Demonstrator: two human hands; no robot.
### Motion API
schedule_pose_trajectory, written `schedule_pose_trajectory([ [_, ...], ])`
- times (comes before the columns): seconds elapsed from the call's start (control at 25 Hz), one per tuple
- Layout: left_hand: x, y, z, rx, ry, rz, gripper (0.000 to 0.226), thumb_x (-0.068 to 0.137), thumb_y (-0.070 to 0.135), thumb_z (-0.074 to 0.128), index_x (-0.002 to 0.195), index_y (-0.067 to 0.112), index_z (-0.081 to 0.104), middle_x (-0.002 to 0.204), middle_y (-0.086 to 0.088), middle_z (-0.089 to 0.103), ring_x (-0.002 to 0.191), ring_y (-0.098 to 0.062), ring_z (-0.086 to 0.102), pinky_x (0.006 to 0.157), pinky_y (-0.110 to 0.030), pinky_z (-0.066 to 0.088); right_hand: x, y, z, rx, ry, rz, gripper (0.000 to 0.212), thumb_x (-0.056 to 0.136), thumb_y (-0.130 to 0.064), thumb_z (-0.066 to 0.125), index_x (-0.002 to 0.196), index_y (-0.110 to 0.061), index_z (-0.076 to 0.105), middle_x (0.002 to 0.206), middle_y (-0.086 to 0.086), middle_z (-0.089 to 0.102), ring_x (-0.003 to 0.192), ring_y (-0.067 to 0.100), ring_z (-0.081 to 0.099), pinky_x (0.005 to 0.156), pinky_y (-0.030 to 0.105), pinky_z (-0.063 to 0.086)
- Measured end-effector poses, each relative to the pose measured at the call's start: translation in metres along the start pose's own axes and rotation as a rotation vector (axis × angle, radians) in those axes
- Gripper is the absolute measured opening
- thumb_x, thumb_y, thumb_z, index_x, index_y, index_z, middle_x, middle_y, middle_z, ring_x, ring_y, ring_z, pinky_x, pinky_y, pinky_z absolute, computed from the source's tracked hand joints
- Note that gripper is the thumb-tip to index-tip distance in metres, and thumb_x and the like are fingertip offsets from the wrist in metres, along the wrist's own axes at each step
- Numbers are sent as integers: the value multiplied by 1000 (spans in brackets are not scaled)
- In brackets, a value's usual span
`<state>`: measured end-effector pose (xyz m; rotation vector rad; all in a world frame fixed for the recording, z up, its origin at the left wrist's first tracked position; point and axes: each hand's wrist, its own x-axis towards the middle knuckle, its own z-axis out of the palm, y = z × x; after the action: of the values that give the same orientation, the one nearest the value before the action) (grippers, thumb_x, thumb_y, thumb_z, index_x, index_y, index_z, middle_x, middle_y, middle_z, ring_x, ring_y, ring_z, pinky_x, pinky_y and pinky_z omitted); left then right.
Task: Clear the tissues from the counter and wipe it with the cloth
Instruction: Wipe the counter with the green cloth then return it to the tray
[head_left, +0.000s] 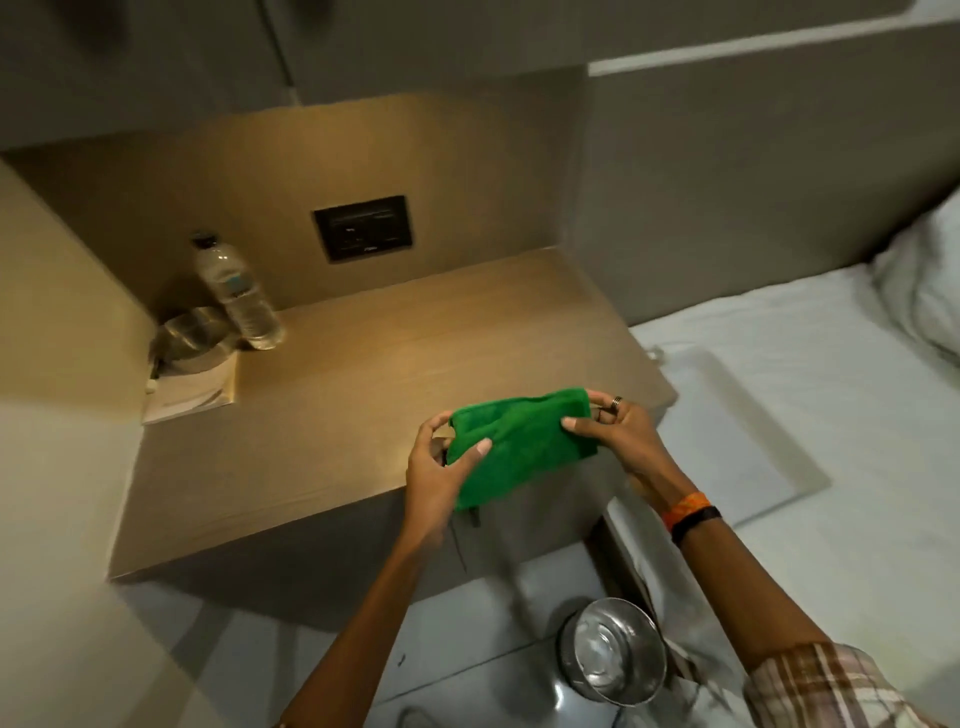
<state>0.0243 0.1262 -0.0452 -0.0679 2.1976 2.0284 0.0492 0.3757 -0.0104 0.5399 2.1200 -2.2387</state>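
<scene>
From the head camera, both hands hold a folded green microfibre cloth (511, 441) just above the near right part of the pale wood-grain counter (337, 415). The left hand (441, 473) pinches its left end, the right hand (618, 431) its right end, thumbs on top. At the counter's far left corner stand a clear plastic water bottle (236, 293) and what looks like an upturned glass (195, 330). A round steel bin (613, 657) sits on the floor below.
</scene>
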Motion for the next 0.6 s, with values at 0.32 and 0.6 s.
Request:
schedule_pose_trajectory([
  [0.32,-23,3,222,2,-161,18,28,85,20,80,106,33,68,100,9,76,94,-10,74,73,-25,62,10,24,-194,-39,288,-46,11,94,-18,70,102,-20,78,97,1,81,90,17,77,75,23,60],
  [0.6,-8,-60,378,313,-306,-122,24,86,22,77,99,7,63,89,-5,66,86,-25,63,67,-30,52,52,92,-322,-373,515,82,22,96,-18,64,117,-12,66,82,8,70,77,22,64,79,34,53],
])
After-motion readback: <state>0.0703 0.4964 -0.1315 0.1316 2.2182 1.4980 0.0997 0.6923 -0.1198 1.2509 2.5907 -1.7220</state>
